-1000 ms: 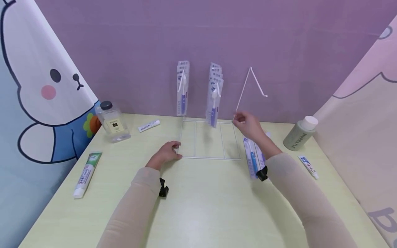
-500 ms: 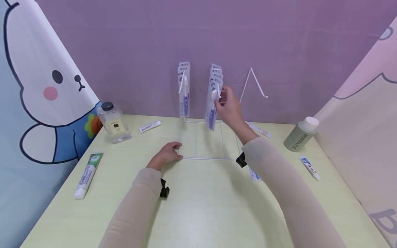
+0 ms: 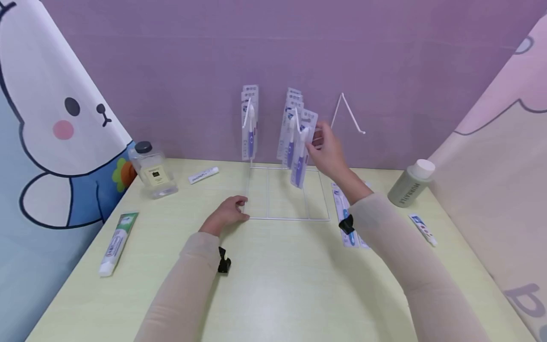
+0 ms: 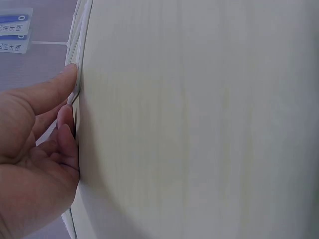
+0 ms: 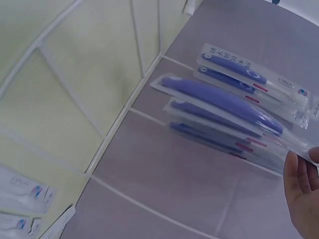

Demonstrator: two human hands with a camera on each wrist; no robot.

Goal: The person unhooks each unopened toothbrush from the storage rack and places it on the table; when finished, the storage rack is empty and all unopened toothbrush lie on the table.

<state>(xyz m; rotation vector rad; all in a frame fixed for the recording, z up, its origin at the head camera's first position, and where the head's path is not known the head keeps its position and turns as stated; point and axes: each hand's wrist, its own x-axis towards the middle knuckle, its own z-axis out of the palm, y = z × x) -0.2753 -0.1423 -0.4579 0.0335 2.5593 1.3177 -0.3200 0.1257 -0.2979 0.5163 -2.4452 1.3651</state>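
In the head view my right hand point(image 3: 330, 152) pinches the edge of a packaged toothbrush point(image 3: 300, 164), purple-handled in clear wrapping, at the front of the middle hook. In the right wrist view that toothbrush point(image 5: 219, 102) is apart from the packs behind it. A white wire rack point(image 3: 290, 219) carries several toothbrush packs on its left point(image 3: 250, 137) and middle point(image 3: 287, 126) hooks; its right hook point(image 3: 351, 113) is bare. My left hand point(image 3: 226, 214) holds the front left corner of the rack's base. In the left wrist view, thumb and fingers of the left hand point(image 4: 42, 124) close on the wire.
More packaged toothbrushes point(image 3: 344, 209) lie right of the rack, partly under my right forearm. Around them are a green bottle point(image 3: 410, 184), a small toothpaste tube point(image 3: 423, 230), a clear bottle point(image 3: 155, 173), a white tube point(image 3: 203, 175) and a larger toothpaste tube point(image 3: 118, 244).
My right hand has risen from the rack's back right corner to the middle hook, taken hold of the front toothbrush pack and drawn it forward and right. The left hand stays at the base.
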